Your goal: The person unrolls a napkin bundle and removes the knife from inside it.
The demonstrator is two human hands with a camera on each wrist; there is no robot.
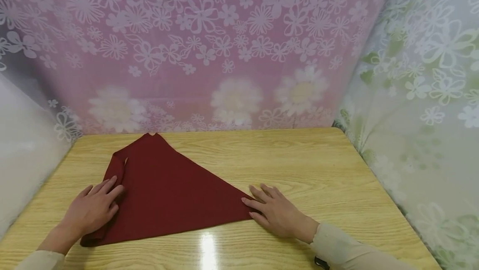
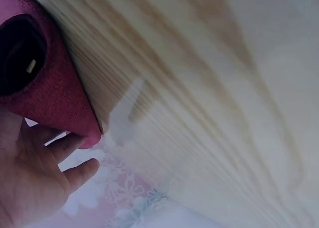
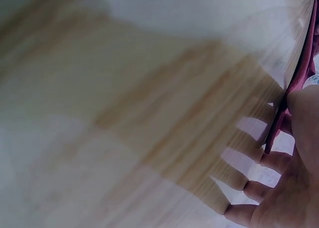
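**Asker:** Starting with the head view, what is lying on the table point(image 1: 318, 158)?

**Describer:** A dark red cloth point(image 1: 172, 195), roughly triangular. Its broad side is facing left and its narrow tip point(image 1: 235, 208) is pointing right, so its long axis is running from one hand to the other.

**Asker:** What are the hands doing?

**Describer:** The left hand point(image 1: 91, 211) is resting on the folded left edge point(image 1: 117, 168), fingers loosely spread. The right hand point(image 1: 280, 215) is touching the narrow tip with nearly straight fingers, some lying beyond it on bare wood. Both are touching the cloth, but its bulk is lying nearer the left hand.

**Asker:** And the left wrist view?

**Describer:** The folded edge is curving like a tube, its dark hollow end showing above the palm. Some fingers are disappearing behind the cloth; I cannot tell how hard they are pressing.

**Asker:** The right wrist view?

**Describer:** The cloth is appearing edge-on, slanting down beside the thumb. The other fingers are spreading apart, reaching the glossy tabletop and closing around nothing.
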